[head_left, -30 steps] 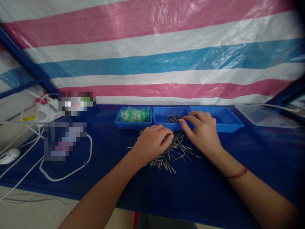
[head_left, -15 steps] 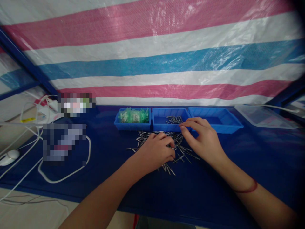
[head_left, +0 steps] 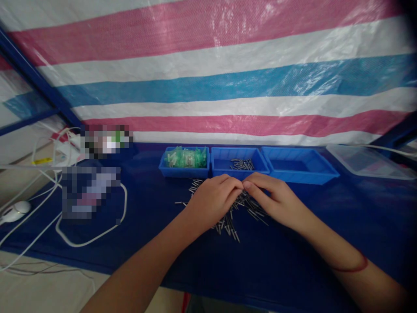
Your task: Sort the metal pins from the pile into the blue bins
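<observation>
My left hand (head_left: 216,198) and my right hand (head_left: 280,195) meet at the fingertips above a loose pile of thin silver blind rivets (head_left: 228,224). Both hands are closed in a pinch; anything between the fingers is too small or hidden to make out. The hands cover much of the pile. Just behind them stands the middle blue bin (head_left: 220,153), with a small heap of rivets (head_left: 243,164) inside. To its left, another blue bin (head_left: 182,174) holds green-tinted plastic packets (head_left: 195,158).
A third blue bin (head_left: 306,176) stands at right, beside a clear plastic lid (head_left: 368,163). White cables (head_left: 125,204) and a white mouse (head_left: 16,210) lie at left, near blurred-out items. A striped plastic sheet (head_left: 211,87) hangs behind the blue table (head_left: 276,269).
My right hand has come down from the middle bin's front edge toward the pile. My left fingers have risen off the rivets and now meet the right fingertips. The view has shifted slightly.
</observation>
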`<state>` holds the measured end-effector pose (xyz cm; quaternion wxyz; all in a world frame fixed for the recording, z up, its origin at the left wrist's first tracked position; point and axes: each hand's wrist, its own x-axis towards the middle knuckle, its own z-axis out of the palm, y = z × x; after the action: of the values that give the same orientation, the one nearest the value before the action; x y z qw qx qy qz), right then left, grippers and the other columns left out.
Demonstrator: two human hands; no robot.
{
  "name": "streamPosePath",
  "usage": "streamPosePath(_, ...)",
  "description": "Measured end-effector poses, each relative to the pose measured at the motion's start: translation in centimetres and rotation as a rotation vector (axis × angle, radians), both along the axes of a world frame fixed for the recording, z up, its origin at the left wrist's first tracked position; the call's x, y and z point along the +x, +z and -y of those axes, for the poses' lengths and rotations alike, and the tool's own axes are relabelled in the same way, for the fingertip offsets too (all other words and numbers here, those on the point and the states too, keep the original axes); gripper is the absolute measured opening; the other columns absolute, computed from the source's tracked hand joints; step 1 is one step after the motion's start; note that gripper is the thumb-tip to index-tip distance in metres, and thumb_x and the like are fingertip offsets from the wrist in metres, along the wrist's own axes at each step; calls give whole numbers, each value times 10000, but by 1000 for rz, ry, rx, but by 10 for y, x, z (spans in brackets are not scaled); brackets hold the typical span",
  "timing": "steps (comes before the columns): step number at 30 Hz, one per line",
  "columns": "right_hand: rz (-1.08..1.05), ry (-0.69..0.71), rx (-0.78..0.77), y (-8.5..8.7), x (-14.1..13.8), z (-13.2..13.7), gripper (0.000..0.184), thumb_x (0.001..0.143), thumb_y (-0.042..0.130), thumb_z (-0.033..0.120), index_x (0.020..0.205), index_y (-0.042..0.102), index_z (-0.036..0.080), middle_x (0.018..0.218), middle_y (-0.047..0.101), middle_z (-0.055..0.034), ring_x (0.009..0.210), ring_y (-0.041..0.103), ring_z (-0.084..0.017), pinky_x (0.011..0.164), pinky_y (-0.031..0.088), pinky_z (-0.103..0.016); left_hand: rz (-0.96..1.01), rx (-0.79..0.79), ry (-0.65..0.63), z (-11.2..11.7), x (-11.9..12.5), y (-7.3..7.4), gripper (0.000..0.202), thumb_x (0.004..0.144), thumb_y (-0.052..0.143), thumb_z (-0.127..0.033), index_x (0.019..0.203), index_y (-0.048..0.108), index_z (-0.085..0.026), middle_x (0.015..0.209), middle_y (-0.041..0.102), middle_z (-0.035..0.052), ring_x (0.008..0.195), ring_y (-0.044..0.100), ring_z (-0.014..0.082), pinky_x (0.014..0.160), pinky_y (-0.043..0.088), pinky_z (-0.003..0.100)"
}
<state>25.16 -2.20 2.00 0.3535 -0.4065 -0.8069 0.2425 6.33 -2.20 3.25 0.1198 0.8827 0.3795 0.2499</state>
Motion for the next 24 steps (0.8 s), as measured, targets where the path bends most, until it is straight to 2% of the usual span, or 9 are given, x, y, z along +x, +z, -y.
streamPosePath(4, -35, 20, -61, -1, 0, 0, 253, 931, 447, 340, 808, 616, 198, 814, 639, -42, 785, 594, -171, 737, 464, -307, 251, -105, 63, 1, 1, 0, 132, 888, 524, -184, 996, 597, -197, 945, 675, 18, 843, 630, 135, 756, 493, 258)
streamPosePath(8, -51, 37, -92, -3, -2, 1, 249, 923, 462, 358, 823, 628, 202, 813, 632, -37, 762, 582, -164, 715, 472, -307, 373, -181, 135, 2, 3, 3, 154, 845, 571, -182, 993, 616, -189, 900, 690, 13, 780, 633, 130, 724, 512, 262)
streamPosePath(14, -89, 36, -131, -4, -3, 0, 266, 907, 486, 394, 855, 658, 199, 834, 661, -47, 770, 591, -169, 699, 492, -307, 401, -282, 118, 0, 3, 3, 100, 860, 558, -226, 867, 643, -175, 840, 682, 19, 751, 622, 133, 690, 504, 263)
streamPosePath(18, -167, 77, -298, -2, -2, -1, 302, 889, 502, 441, 895, 671, 191, 835, 673, -42, 743, 603, -160, 664, 501, -286, 401, -259, 96, 0, 3, 4, 100, 861, 563, -227, 884, 645, -174, 867, 674, 25, 779, 617, 130, 705, 497, 260)
streamPosePath(24, -379, -69, -387, -2, -3, -1, 236, 772, 666, 428, 858, 663, 208, 758, 677, -17, 674, 619, -148, 615, 512, -270, 378, -227, 91, -3, 0, 1, 119, 868, 565, -243, 923, 649, -179, 891, 666, 31, 785, 611, 132, 706, 493, 267)
